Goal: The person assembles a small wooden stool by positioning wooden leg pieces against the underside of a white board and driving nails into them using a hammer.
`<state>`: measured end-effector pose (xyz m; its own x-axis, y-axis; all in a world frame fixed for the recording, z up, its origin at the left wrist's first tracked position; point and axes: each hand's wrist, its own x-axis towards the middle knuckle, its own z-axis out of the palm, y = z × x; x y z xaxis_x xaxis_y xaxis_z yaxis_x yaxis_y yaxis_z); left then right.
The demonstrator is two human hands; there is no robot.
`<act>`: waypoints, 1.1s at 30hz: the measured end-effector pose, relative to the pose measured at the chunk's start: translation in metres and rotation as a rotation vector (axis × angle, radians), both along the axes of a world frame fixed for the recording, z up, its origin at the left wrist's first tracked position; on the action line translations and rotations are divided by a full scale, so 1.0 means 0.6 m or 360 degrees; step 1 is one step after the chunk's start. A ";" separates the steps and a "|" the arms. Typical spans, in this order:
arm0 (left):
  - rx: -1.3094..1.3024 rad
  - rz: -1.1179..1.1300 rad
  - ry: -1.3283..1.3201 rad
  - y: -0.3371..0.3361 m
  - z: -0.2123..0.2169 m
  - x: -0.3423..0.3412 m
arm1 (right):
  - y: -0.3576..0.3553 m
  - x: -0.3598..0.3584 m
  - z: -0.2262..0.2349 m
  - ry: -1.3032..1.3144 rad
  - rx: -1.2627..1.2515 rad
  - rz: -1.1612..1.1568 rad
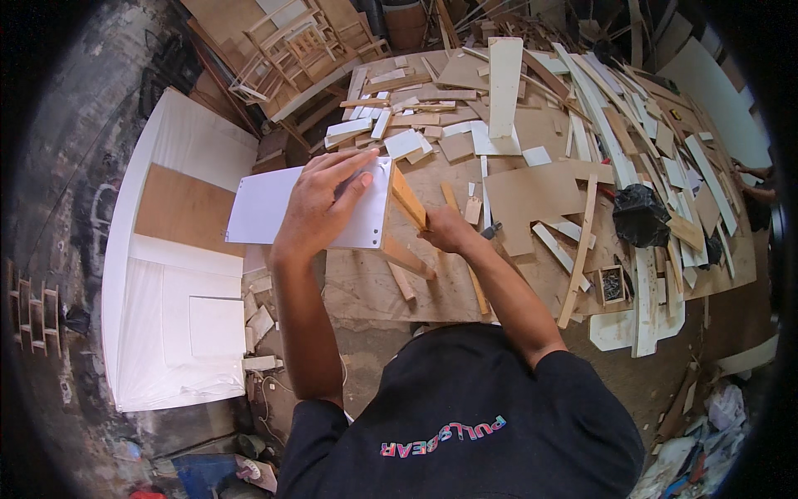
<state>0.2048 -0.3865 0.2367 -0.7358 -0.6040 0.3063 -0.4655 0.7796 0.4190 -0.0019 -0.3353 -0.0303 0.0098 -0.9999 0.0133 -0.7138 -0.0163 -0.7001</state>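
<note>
A white rectangular board (262, 204) with small dark holes near its corners is joined to two wooden legs, like a small stool or table. My left hand (320, 204) lies across the board, fingers stretched out flat over its surface. One wooden leg (407, 200) slants from the board's right end, and my right hand (447, 229) is closed around its lower part. A second wooden leg (407, 256) angles down over the table nearer to me. The board's underside is hidden. Close to the right of my right hand lies a small dark tool head (492, 230).
The worktable (366, 291) carries several offcuts and long strips. A tall white post (504, 91) stands on it. To the right are a black plastic bag (640, 212) and a small box of screws or nails (613, 284). A large white panel (179, 266) leans at left.
</note>
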 end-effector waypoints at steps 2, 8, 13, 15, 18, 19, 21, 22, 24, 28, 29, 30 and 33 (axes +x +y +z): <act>0.0002 0.0002 -0.0004 0.000 0.000 0.000 | 0.005 0.002 0.004 0.0002 -0.0057 -0.0006; 0.0014 -0.0043 0.0002 -0.011 -0.004 0.000 | 0.008 0.005 0.011 -0.0042 -0.0071 -0.0010; 0.0097 -0.0143 0.0041 -0.034 -0.001 -0.007 | 0.006 0.002 -0.004 -0.0069 -0.0188 0.0010; 0.0151 -0.0109 -0.0038 -0.033 0.003 -0.014 | 0.009 0.004 -0.001 -0.0065 -0.0160 -0.0011; 0.0357 -0.0085 -0.0131 -0.034 0.019 -0.027 | 0.002 0.008 -0.009 -0.0075 -0.0089 -0.0026; 0.0447 -0.0080 -0.0158 -0.036 0.023 -0.032 | 0.002 0.007 -0.013 -0.0066 -0.0097 -0.0032; 0.0461 -0.0143 -0.0150 -0.054 0.014 -0.029 | -0.003 0.009 -0.015 -0.0048 -0.0124 -0.0025; 0.0468 -0.0174 -0.0147 -0.061 0.012 -0.027 | -0.004 0.011 -0.016 -0.0078 -0.0144 -0.0016; 0.0484 -0.0128 -0.0167 -0.061 0.011 -0.032 | -0.004 0.008 -0.023 -0.0127 -0.0168 -0.0007; 0.0442 -0.0072 -0.0182 -0.055 0.013 -0.035 | -0.010 0.004 -0.027 -0.0101 -0.0144 -0.0022; 0.0446 -0.0078 -0.0177 -0.054 0.012 -0.034 | -0.011 0.004 -0.026 -0.0113 -0.0135 -0.0035; 0.0449 -0.0083 -0.0172 -0.055 0.012 -0.032 | -0.012 0.004 -0.025 -0.0125 -0.0126 -0.0048; 0.0436 -0.0117 -0.0132 -0.064 0.002 -0.024 | -0.010 0.001 0.003 -0.0057 -0.0021 0.0004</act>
